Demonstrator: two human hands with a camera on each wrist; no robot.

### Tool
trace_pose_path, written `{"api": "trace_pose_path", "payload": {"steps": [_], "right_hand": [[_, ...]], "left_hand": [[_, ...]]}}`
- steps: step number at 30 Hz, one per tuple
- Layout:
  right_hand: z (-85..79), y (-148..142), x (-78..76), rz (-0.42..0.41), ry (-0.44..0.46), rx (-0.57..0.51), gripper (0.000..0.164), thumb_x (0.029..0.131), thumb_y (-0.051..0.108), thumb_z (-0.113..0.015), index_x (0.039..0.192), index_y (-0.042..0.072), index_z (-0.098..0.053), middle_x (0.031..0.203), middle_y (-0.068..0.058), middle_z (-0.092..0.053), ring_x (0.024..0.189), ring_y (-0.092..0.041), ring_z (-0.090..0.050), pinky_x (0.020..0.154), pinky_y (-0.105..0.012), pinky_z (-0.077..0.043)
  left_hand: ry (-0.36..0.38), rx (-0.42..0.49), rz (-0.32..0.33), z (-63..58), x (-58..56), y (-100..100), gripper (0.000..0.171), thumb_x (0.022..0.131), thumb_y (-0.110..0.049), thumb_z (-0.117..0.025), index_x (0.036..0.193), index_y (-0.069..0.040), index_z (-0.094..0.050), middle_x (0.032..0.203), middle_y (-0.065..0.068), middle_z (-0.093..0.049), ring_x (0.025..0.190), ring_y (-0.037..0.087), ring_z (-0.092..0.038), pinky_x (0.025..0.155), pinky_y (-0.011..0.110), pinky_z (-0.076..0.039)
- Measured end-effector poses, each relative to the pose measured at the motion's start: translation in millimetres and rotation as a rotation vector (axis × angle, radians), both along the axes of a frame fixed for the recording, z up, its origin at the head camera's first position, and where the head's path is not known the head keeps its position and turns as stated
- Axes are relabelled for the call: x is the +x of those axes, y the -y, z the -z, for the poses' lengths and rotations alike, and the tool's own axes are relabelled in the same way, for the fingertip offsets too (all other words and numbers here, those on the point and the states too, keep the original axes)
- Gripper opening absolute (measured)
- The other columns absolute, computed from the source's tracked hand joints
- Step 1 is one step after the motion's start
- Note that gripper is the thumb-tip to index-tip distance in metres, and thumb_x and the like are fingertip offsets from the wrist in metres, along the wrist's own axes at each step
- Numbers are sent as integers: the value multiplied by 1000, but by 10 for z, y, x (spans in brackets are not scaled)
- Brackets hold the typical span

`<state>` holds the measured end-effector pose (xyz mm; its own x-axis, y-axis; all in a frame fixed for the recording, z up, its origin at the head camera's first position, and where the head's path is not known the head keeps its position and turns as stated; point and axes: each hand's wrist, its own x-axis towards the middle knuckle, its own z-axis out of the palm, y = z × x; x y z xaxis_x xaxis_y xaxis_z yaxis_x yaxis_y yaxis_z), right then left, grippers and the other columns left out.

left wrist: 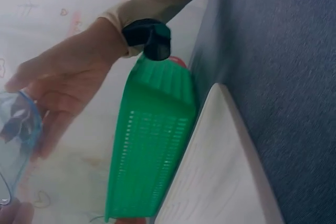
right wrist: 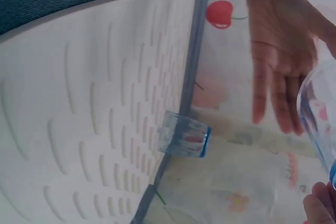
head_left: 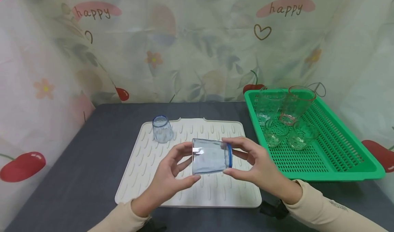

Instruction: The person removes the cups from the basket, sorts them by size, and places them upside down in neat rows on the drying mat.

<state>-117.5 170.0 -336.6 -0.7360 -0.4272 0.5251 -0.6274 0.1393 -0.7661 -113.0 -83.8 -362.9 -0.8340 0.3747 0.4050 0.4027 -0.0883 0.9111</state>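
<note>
A clear glass with a blue rim lies on its side in the air above the white draining mat. Its blue rim faces right. My right hand holds the rim end between thumb and fingers. At the base end, my left hand has its thumb below and fingers above and behind the glass. The left hand's straighter fingers show in the right wrist view. A second blue-rimmed glass stands on the mat's back left corner, rim up as far as I can tell.
A green perforated basket stands on the right, with several glasses at its left side, among them a tall pink-tinted glass. Dark cloth covers the table. A printed curtain hangs behind and along both sides.
</note>
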Motion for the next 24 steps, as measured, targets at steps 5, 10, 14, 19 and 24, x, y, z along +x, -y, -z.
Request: {"api": "trace_pose_path", "payload": {"steps": [5, 10, 14, 19, 24], "right_hand": [[-110, -17, 33, -9, 62, -33, 63, 75, -9, -77, 132, -1, -52, 128, -4, -55, 118, -13, -58, 92, -29, -51], [-192, -3, 29, -48, 62, -104, 58, 81, -10, -71, 134, -7, -48, 127, -3, -54, 114, -14, -59, 89, -28, -53], [-267, 6, -7, -38, 69, -116, 56, 83, -10, -69, 135, -5, -49, 127, -6, -53, 114, -15, -59, 85, -28, -55], [-388, 14, -84, 41, 99, -15, 56, 82, -2, -73, 134, 1, -52, 129, -8, -54, 114, -16, -58, 85, -28, -55], [-529, 28, -199, 130, 112, 76, 58, 80, 5, -78, 133, 7, -55, 129, -4, -56, 111, -15, -60, 88, -27, -53]], "left_hand": [[64, 38, 43, 32, 29, -54, 71, 77, 5, -75, 137, 4, -36, 138, 23, -43, 124, 11, -51, 98, 29, -47], [56, 22, 81, 6, 40, -64, 80, 76, 1, -79, 141, -2, -33, 142, 20, -45, 129, 12, -49, 101, 31, -46], [26, -51, 78, -43, 49, -34, 90, 76, -2, -81, 148, -8, -28, 146, 16, -42, 136, 14, -43, 105, 40, -42], [-46, -181, 24, -41, 82, 53, 94, 77, -6, -80, 152, -15, -24, 149, 8, -39, 140, 19, -38, 106, 46, -38], [-221, -392, -92, -13, 121, 188, 92, 84, -15, -74, 155, -18, -15, 157, 3, -26, 145, 22, -28, 111, 51, -31]]}}
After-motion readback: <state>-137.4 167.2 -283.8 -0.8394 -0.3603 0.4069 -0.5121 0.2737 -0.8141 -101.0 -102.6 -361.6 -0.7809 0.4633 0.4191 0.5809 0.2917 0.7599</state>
